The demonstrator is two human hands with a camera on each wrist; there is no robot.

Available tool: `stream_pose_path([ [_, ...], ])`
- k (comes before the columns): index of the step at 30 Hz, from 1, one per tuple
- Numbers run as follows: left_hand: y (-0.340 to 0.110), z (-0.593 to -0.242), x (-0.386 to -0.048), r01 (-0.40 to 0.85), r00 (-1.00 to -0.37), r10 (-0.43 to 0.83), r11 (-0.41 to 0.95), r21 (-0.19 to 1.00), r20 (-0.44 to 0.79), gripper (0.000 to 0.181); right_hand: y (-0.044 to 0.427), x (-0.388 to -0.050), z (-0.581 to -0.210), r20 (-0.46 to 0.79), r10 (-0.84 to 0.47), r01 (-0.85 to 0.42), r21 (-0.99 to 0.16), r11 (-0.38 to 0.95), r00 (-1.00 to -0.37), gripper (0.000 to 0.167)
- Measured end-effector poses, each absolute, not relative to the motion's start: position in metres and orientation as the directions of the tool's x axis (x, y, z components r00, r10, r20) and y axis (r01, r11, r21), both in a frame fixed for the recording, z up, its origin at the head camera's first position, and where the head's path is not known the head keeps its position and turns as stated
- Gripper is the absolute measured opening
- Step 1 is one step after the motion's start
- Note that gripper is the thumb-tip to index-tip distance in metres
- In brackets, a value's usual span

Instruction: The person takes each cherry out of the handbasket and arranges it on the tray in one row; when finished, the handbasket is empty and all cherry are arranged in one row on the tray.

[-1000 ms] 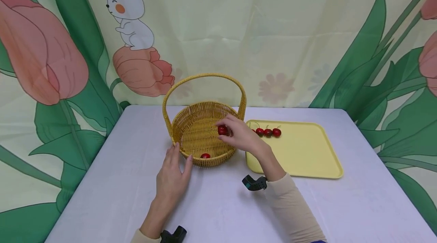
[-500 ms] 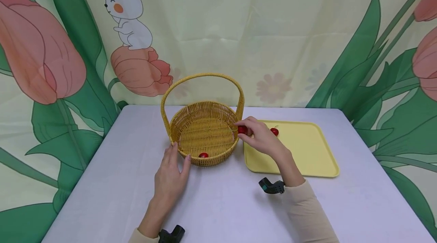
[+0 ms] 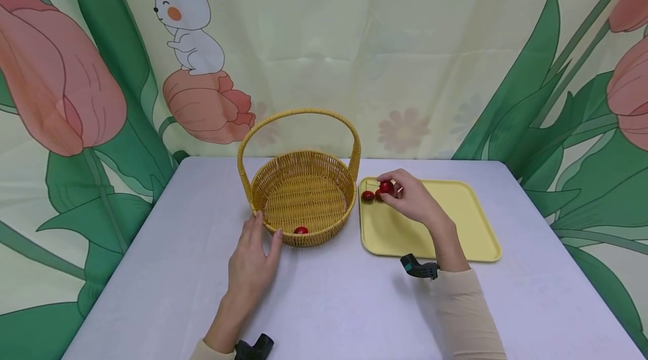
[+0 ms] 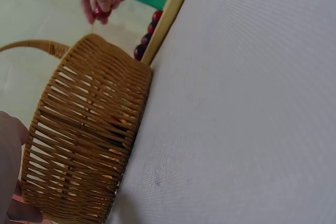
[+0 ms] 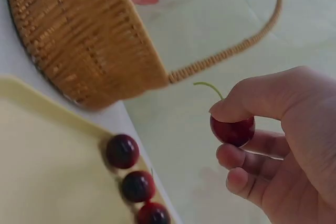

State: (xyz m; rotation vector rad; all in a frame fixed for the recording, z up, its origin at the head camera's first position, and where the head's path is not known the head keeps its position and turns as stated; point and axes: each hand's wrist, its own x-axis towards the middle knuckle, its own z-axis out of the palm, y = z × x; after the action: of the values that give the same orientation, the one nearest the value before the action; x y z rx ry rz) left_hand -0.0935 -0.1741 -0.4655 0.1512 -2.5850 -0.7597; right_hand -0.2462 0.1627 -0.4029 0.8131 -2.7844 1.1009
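My right hand [image 3: 412,198] pinches a red cherry [image 3: 386,187] between thumb and fingers, above the back left part of the yellow tray [image 3: 435,236]. In the right wrist view, the green stem of the held cherry [image 5: 233,129] points up past the thumb. Several dark red cherries [image 5: 122,151] lie in a row along the tray's edge; the hand partly hides them in the head view. Left of the tray stands a woven basket [image 3: 304,197] with a tall handle. One cherry [image 3: 301,230] lies inside by its near wall. My left hand [image 3: 251,261] touches the basket's near left rim, fingers extended.
A white cloth covers the table [image 3: 324,304]. Behind it hangs a printed curtain [image 3: 314,56] with tulips and a rabbit. The basket's arched handle [image 3: 298,112] rises above its rim, and the tray stands close to the basket's right side.
My right hand has moved right, from over the basket to above the tray, with the cherry still pinched. The left hand stays at the basket rim.
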Motion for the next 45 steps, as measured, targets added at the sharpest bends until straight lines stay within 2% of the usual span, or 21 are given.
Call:
stream_pose_path([
  [19, -0.174, -0.465, -0.092, 0.028, -0.894, -0.224, 0.837, 0.546, 0.389, 0.069, 0.213, -0.265, -0.427, 0.1, -0.196, -0.213, -0.644, 0.735, -0.976, 0.045],
  [33, -0.174, -0.466, -0.093, 0.017, -0.897, -0.231, 0.834, 0.551, 0.377, 0.069, 0.226, -0.272, -0.445, 0.01, -0.124, -0.101, -0.641, 0.761, -0.992, 0.045],
  [45, -0.174, -0.467, -0.094, 0.032, -0.893, -0.22, 0.84, 0.542, 0.392, 0.069, 0.228, -0.275, -0.455, -0.025, -0.116, -0.075, -0.629, 0.774, -0.993, 0.046],
])
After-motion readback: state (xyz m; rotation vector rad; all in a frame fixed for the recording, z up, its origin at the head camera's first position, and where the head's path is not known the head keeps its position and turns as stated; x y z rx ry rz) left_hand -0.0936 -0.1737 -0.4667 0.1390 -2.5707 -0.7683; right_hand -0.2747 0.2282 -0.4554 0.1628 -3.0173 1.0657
